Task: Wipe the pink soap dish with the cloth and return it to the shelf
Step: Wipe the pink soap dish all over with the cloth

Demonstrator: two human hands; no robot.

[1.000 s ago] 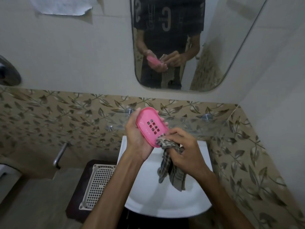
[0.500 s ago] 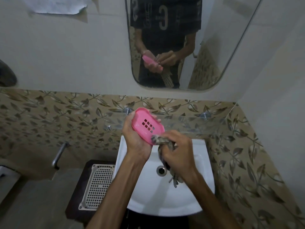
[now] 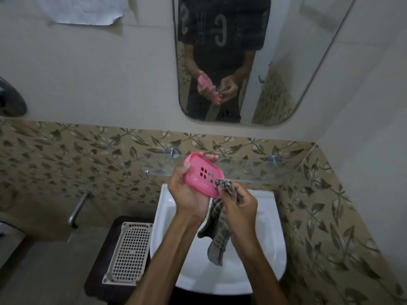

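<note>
Pink soap dish (image 3: 199, 175): held over the white sink (image 3: 271, 243), in front of the glass shelf (image 3: 253, 170). Long axis runs upper-left to lower-right, slotted face tilted toward camera. Left hand (image 3: 187, 194) grip clamped round its left edge. Right hand (image 3: 239, 204) pinches checked cloth (image 3: 217, 230) against the lower-right end.

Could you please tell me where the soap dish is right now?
In the head view the soap dish is at centre, held tilted in the left hand above the sink, just before the glass shelf.
</note>
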